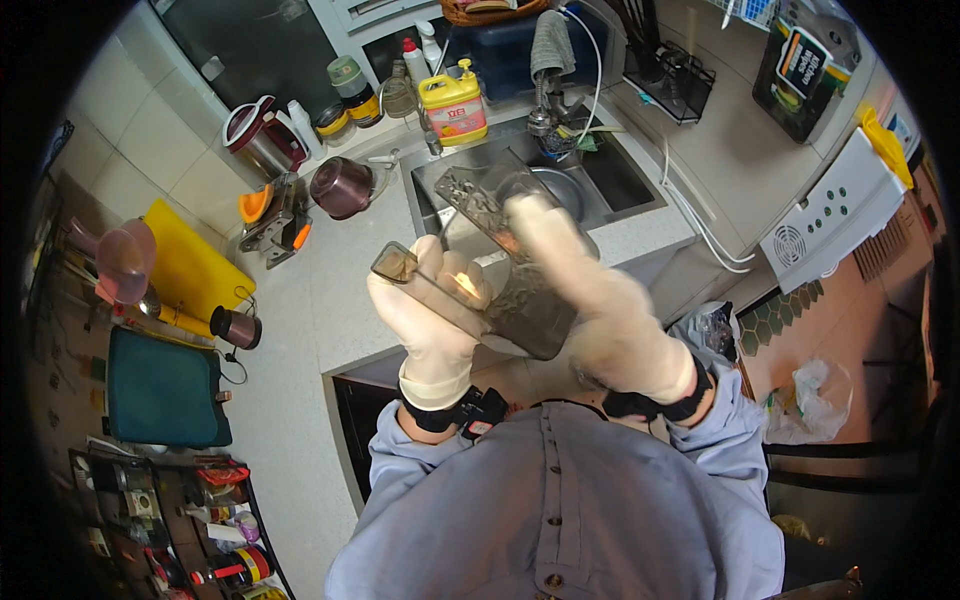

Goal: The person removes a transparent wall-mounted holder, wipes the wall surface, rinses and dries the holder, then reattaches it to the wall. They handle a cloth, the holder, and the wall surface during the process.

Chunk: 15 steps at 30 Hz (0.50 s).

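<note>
Both my hands wear pale, cream-coloured gloves. A see-through grey plastic container (537,318), boxy and with a rim, is tilted in front of me at the near edge of the sink (622,178). My left hand (425,315) is closed around its left side, fingers curled over the wall. Over the container's right part is my right hand (572,262), smeared by motion. Its fingers lie against or inside the container, and I cannot make out whether they hold anything.
Behind the sink stand a yellow detergent jug (455,105) and a faucet (545,118) with a grey cloth (552,50). Left on the counter are a dark pot (343,188), a kettle (265,135) and a yellow board (190,265). A plastic bag (812,402) lies on the floor at right.
</note>
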Tool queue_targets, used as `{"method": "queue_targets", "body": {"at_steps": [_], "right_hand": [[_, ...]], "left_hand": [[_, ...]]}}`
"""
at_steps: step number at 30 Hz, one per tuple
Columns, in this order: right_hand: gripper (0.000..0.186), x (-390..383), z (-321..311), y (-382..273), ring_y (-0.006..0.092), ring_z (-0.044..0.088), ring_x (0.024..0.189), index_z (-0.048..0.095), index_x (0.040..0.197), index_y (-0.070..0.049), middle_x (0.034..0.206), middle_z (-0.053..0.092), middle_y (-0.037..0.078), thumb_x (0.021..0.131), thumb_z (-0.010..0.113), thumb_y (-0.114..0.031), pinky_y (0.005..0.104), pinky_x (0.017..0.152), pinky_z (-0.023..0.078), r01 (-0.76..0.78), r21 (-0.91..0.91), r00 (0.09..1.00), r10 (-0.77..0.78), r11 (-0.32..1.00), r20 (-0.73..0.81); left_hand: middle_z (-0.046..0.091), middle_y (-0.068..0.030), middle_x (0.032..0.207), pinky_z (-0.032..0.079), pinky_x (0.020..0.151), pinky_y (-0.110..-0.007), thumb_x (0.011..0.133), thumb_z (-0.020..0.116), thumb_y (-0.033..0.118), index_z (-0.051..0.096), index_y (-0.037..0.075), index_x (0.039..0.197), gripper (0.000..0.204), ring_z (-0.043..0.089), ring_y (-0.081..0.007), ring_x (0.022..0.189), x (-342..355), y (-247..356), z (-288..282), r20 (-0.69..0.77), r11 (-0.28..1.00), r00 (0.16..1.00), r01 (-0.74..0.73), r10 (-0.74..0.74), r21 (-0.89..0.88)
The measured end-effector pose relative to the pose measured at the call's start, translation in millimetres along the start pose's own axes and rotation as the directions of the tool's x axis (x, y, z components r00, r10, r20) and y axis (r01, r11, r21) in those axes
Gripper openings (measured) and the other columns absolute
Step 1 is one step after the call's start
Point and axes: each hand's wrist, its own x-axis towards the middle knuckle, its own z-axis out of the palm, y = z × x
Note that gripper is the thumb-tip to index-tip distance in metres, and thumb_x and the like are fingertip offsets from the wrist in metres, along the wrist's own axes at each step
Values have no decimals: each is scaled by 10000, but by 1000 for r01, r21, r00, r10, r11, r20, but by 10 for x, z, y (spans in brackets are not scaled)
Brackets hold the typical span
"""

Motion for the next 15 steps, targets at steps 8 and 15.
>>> {"method": "queue_targets", "body": {"at_steps": [8,15], "right_hand": [[778,13,86,-112,421,391,1366,408,1421,59,1476,406,240,863,630,-436,509,1131,285,222,-267,971,-189,938,143],[759,-118,-31,99,456,433,1313,405,1407,72,1429,427,297,867,652,-401,499,1117,317,117,-307,991,-130,945,-23]], "left_hand": [[228,42,517,167,447,-304,878,380,419,252,192,590,389,201,-128,469,-28,-12,23,-218,995,971,-100,96,-7],[262,39,540,187,449,-308,901,404,417,302,179,608,392,236,-134,480,21,40,6,111,993,993,-15,28,-117]]}}
